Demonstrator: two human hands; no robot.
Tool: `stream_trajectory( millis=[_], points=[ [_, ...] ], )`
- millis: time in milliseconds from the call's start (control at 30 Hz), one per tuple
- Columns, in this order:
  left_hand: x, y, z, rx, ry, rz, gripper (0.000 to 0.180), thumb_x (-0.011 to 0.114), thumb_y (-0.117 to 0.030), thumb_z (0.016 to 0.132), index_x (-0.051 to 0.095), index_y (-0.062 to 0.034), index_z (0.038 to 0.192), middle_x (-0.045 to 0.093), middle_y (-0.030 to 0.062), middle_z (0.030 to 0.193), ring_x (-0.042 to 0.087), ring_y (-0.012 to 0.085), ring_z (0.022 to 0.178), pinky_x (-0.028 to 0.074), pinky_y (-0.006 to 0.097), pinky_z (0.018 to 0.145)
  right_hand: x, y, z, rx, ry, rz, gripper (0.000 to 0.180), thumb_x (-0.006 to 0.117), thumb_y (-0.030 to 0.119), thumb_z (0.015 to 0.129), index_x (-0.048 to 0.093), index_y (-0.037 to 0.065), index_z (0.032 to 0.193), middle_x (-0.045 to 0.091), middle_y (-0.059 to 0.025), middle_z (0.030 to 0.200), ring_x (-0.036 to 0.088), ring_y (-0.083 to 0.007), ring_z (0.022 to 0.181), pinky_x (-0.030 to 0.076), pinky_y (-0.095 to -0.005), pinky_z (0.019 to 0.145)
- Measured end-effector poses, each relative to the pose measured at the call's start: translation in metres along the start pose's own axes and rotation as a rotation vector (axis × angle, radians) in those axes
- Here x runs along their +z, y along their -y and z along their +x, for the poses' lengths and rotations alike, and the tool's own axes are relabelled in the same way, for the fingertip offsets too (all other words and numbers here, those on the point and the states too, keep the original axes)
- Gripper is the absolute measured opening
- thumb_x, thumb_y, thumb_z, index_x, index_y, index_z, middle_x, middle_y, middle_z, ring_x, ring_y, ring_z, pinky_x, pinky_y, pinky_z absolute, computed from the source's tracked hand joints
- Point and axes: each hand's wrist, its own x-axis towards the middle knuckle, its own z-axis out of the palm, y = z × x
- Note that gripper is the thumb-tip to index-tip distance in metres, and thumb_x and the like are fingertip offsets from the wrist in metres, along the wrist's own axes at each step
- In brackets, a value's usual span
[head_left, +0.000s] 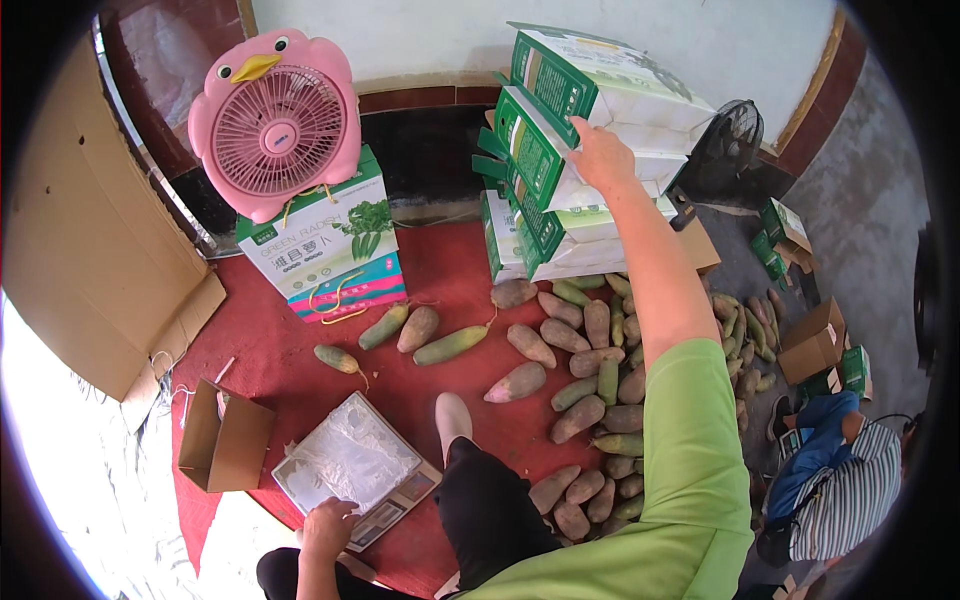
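My right arm reaches far forward to a stack of green and white cardboard cartons [535, 150] by the wall. My right hand [603, 160] has its thumb and forefinger at the edge of one flattened-looking carton and grips it; the other fingers are partly hidden. Close to my body, my left hand [328, 525] lies with loosely bent fingers at the near edge of a scale [355, 455], holding nothing that I can see. Crumpled clear plastic covers the scale's platform. Many green radishes [575, 418], several with soil on them, lie on the red mat right of my leg.
A pink bird-shaped fan [280, 135] stands on a printed gift carton [330, 230] at the left. Next to the scale is an open brown box [228, 440]. A black fan [728, 140] stands behind the cartons. At the right, a person in a striped shirt [850, 495] sits near another brown box [812, 340].
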Motion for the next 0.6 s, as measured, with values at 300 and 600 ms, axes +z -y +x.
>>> stream_trajectory(
  millis=[300,600],
  points=[
    [-0.003,-0.005,0.007,-0.054,0.047,-0.055,0.02,0.07,-0.021,0.078,0.073,-0.0138,0.096,0.067,0.0097,0.091,0.066,0.0299,0.087,0.052,0.04,0.079,-0.002,-0.056,-0.023,0.211,-0.172,-0.091,0.019,0.055,0.015,0.085,0.055,0.006,0.102,0.069,-0.0206,0.084,0.068,-0.0383,0.08,0.051,-0.0501,0.072],
    [0.0,-0.002,0.01,-0.048,0.073,-0.033,0.02,0.071,-0.019,0.077,0.073,-0.0134,0.097,0.066,0.0117,0.088,0.065,0.0309,0.084,0.051,0.041,0.075,-0.011,-0.048,-0.027,0.133,-0.269,-0.047,0.02,0.062,0.015,0.083,0.061,0.005,0.1,0.067,-0.0143,0.099,0.065,-0.0354,0.094,0.051,-0.0468,0.077]
  ],
)
